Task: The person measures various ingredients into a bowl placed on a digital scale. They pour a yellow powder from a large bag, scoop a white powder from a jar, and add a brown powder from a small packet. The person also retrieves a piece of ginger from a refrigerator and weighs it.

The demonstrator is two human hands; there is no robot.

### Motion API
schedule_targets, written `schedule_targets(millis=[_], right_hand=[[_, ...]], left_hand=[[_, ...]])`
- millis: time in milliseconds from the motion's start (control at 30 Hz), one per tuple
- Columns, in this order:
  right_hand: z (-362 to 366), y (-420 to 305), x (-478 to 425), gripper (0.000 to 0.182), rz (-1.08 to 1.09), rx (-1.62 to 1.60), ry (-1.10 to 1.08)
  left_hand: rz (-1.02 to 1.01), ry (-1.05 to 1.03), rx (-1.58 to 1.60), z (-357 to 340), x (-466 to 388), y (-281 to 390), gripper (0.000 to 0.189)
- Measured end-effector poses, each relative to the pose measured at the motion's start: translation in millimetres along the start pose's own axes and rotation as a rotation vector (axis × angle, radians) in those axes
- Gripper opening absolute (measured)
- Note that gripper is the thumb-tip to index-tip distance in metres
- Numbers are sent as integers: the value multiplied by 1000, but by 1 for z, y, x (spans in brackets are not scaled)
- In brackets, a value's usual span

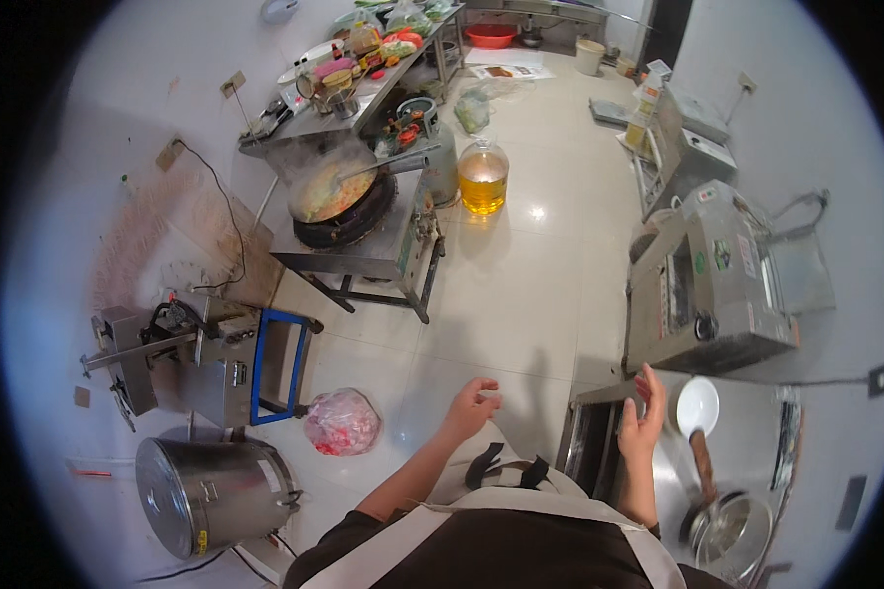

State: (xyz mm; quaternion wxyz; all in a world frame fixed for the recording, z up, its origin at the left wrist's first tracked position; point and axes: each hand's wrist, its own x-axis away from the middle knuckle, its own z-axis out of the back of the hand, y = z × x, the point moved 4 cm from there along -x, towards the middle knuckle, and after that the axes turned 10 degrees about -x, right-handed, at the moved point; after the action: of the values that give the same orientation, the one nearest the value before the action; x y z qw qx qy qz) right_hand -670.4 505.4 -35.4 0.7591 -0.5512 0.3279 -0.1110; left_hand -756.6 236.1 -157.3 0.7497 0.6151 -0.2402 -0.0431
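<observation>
Nothing is held in my left hand (473, 406); its fingers are loosely curled and apart above the tiled floor, in front of my apron (538, 495). My right hand (644, 416) is raised with spread fingers and holds nothing. It is nearest the stainless steel counter (670, 471) on my right. On that counter stand a white bowl (698, 406), a wooden-handled utensil (703, 467) and a metal pan or basin (737, 534). Ahead to the left, a steaming wok (328, 195) of chopped food sits on a burner stand (368, 258), with a metal ladle (383, 160) in it.
A plastic bag of reddish contents (342, 422) lies on the floor, near a lidded steel pot (217, 489) and a blue-framed machine (221, 368). A jug of yellow oil (482, 177) and a gas cylinder (438, 166) stand behind the stove. At right is a steel machine (714, 280).
</observation>
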Motion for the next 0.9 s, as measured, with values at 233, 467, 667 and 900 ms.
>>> schedule_targets(millis=[233, 467, 667, 900], right_hand=[[-58, 93, -174, 5, 81, 223, -46], [-43, 182, -332, 12, 5, 587, -94], [-25, 305, -454, 15, -339, 491, 142], [-118, 397, -734, 35, -40, 338, -115]], left_hand=[[253, 82, 45, 31, -150, -15, 29], [-111, 37, -229, 50, -401, 134, 31], [-298, -3, -109, 17, -591, 240, 29], [41, 143, -62, 13, -765, 224, 26]])
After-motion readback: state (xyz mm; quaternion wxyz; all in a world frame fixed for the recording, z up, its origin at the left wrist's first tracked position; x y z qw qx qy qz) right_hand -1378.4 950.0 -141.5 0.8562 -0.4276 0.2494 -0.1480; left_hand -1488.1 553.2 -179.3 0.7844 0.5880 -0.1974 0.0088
